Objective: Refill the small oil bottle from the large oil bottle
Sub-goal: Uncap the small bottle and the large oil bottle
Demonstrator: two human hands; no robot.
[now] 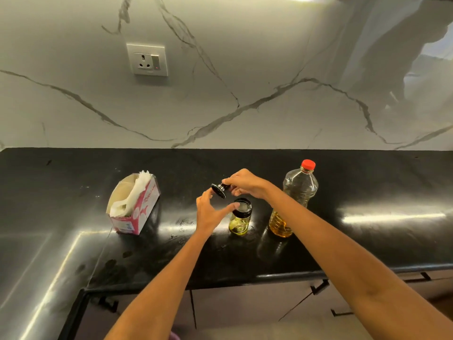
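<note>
Black polished stone forms the desk (pixel 367 182), which meets a white marble-veined wall carrying a switched socket (pixel 147 59). Near the middle of the desk stands the small oil bottle (pixel 240 220), a short glass jar with a black collar at its mouth and a little yellow-green oil in the bottom; its mouth is uncovered. The right hand (pixel 245 184) pinches the bottle's black lid (pixel 219 190) by its stem, holding it tilted in the air just above and behind the jar. The left hand (pixel 210 212) is spread with relaxed fingers and grips nothing; its thumb reaches to the jar's collar, while its fingertips lie close to the lifted lid. Just right of the jar, behind the right forearm, stands the large oil bottle (pixel 299 190), clear plastic with its red cap (pixel 308 164) on, amber oil filling only its lower part. Well to the left sits an open pink and white tissue box (pixel 137 209) with white tissue sticking up.
</note>
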